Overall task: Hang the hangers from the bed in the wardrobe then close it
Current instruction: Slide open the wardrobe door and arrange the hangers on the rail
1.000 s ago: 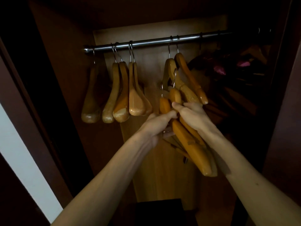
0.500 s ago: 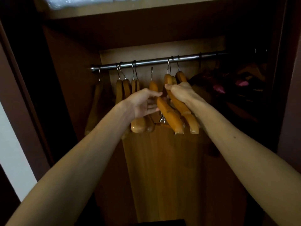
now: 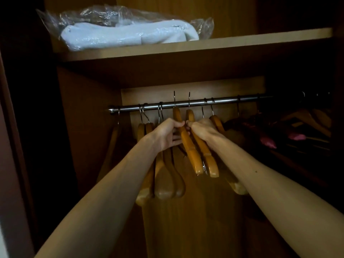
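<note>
Left hand (image 3: pixel 168 134) has its grip curled round one wooden hanger (image 3: pixel 188 144); right hand (image 3: pixel 202 130) likewise grips a second hanger (image 3: pixel 206 153). Both hooks stand above the rail (image 3: pixel 223 102), apparently not yet seated. Judged rigid, light, smooth-lacquered; best held at the neck.

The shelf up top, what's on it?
On the shelf lies a clear plastic bag with folded white cloth inside. What lies behind the bag cannot be seen; the shelf's right side is too dark to tell.

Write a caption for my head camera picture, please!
Two hands lift wooden hangers toward the wardrobe rail.
</note>
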`<state>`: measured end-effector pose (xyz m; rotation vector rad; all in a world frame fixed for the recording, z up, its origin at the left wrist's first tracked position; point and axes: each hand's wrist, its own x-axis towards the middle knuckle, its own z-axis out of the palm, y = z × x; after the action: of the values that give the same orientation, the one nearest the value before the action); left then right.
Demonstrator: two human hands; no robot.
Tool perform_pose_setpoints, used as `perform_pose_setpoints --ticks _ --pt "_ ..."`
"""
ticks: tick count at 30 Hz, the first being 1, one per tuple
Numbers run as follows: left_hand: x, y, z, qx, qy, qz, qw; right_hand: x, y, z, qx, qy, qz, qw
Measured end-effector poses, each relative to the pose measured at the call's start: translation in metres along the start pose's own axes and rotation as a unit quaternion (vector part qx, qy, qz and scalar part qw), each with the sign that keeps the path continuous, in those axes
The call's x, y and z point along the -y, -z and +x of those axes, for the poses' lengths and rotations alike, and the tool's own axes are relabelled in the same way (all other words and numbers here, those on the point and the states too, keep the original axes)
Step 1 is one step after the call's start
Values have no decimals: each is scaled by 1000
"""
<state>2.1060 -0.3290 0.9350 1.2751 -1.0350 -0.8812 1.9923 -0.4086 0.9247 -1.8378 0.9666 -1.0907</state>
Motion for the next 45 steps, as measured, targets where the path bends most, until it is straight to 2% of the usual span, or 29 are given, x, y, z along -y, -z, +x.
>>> perform_pose_setpoints --ticks 11,14,18,21,23,25,27,29,30,33,36,38,45 --pt "28 -15 15 -47 1 100 994 -29 -11 5 -46 16 -84 995" --pt "30 -19 15 -84 -17 158 984 -32 -13 3 -42 24 -114 992" --pt "33 -20 13 -119 -68 322 937 -37 -14 1 -52 56 -161 984" --pt "32 -19 11 -136 -71 372 915 -38 -13 -10 -65 79 -217 971" --pt "29 -21 9 -155 -80 406 897 -39 -5 -19 -108 116 -258 953" --pt "27 -25 7 -198 -113 469 853 -41 9 -26 -156 146 -265 940" --pt "24 -37 3 -236 -184 523 798 -44 27 -27 -206 172 -258 928" --pt "20 -57 -1 -235 -238 538 773 -45 42 -22 -237 177 -264 918" --pt "19 -68 0 -226 -242 536 776 -45 48 -19 -233 167 -272 918" --pt "18 -94 10 -190 -184 508 820 -46 59 -14 -176 96 -297 934" --pt "21 -110 24 -175 -151 511 828 -53 62 -11 -124 50 -301 944" --pt "24 -115 33 -180 -136 506 832 -59 63 -9 -108 38 -296 948" --pt "42 -117 57 -150 -35 403 902 -76 61 -1 -99 56 -259 959"
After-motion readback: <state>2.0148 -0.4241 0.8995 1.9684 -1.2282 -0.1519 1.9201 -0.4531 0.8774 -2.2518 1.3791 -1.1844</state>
